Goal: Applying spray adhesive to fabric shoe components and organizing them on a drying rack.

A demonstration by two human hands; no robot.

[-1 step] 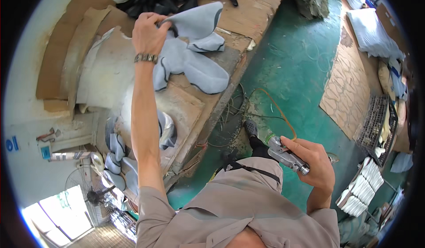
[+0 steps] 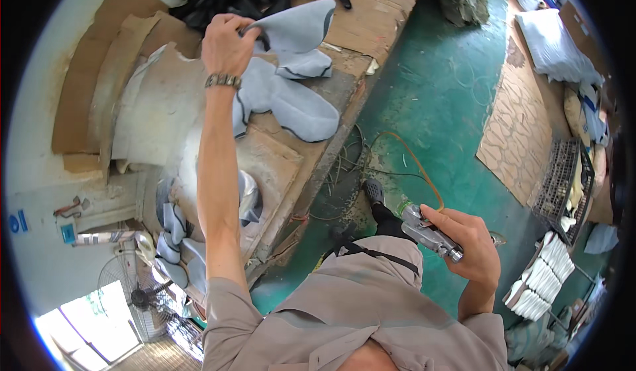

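Observation:
Above the workbench (image 2: 285,156), my left hand (image 2: 228,46) pinches the left end of a light grey, curved pad (image 2: 295,28) with a black edge. Under it lies a small heap of similar grey pads (image 2: 306,111), rounded at the ends and dark along the rims. At my right side, near the waist, my right hand (image 2: 472,242) is wrapped round a metal spray gun (image 2: 430,232). A thin orange hose (image 2: 419,162) loops up behind the gun. The spray gun's nozzle end points away from the hand, toward the bench side.
Black curved parts (image 2: 225,3) are piled at the bench's far end. Cardboard sheets (image 2: 109,73) stand to the left, above a fan (image 2: 139,298). Cables (image 2: 351,162) lie on the green floor (image 2: 437,93) beside the bench. A black crate (image 2: 553,179) and white stacked pieces (image 2: 543,275) are at right.
The view has shifted very slightly. My left hand and the grey pad sit a touch higher; both hands keep their holds.

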